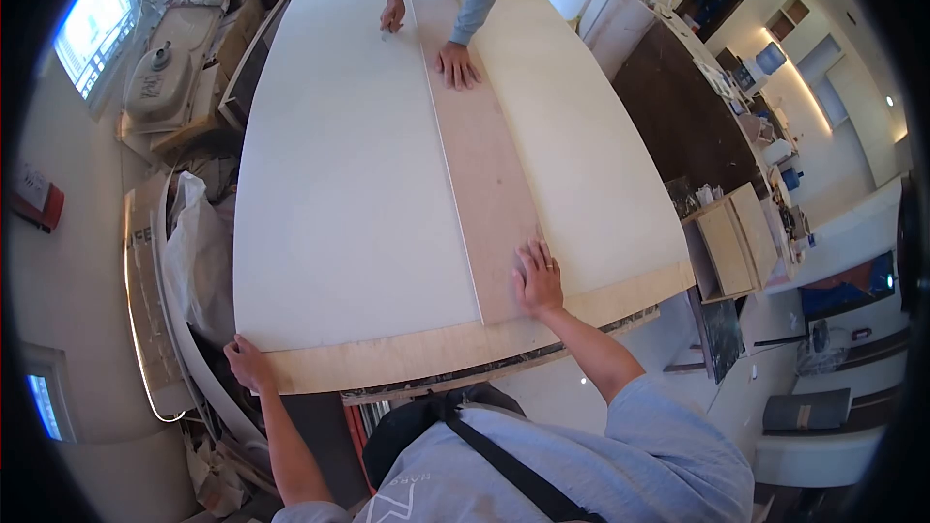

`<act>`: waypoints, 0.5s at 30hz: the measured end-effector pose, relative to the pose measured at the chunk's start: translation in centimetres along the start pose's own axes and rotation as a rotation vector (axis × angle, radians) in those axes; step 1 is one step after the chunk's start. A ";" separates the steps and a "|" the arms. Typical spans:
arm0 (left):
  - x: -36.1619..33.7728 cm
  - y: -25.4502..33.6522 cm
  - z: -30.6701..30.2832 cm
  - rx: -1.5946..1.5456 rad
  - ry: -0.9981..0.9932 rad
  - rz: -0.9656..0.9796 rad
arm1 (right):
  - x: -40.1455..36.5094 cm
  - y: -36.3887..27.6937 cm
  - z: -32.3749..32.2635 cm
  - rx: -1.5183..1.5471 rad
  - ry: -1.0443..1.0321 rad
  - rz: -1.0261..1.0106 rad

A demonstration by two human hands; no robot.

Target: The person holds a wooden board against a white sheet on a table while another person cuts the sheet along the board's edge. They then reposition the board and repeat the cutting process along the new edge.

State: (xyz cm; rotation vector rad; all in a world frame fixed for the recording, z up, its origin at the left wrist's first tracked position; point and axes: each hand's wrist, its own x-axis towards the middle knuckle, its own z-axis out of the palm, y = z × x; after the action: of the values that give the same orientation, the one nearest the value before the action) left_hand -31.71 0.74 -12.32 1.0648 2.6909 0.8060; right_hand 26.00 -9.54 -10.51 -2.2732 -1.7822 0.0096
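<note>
A large white board (339, 203) stretches away from me, with a bare wood strip (387, 353) along its near edge. On top lies a long, narrow pinkish-brown wood plank (484, 174), running lengthwise. My right hand (538, 281) is pressed flat on the plank's near end, fingers stretched out. My left hand (249, 365) grips the board's near left corner, fingers curled at the edge. At the far end a co-worker's hand (457, 66) lies flat on the plank. The co-worker's other hand (392, 15) pinches a small thing beside the plank's edge, too small to name.
The co-worker kneels on the board's far end. Along the left stand a sink basin (160, 97), boxes and a plastic bag (199, 252). To the right are an open wooden box (727, 242) and a dark cabinet (668, 97) with clutter on top.
</note>
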 end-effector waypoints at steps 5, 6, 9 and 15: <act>-0.1 0.2 -0.1 0.001 0.016 0.005 | 0.0 0.0 0.1 0.022 0.014 -0.006; -0.1 0.2 -0.1 -0.006 0.015 0.006 | 0.0 0.0 0.1 0.022 0.011 -0.004; -0.2 0.2 -0.1 -0.023 0.016 0.007 | 0.0 0.1 0.0 0.022 0.007 -0.003; -0.2 -0.3 0.1 -0.079 0.029 0.037 | -0.1 0.1 -0.1 0.027 -0.009 0.003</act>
State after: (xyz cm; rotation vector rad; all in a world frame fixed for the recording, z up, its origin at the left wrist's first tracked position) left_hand -31.68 0.46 -12.52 1.0958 2.6463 0.9325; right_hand 26.06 -9.65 -10.47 -2.2613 -1.7722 0.0445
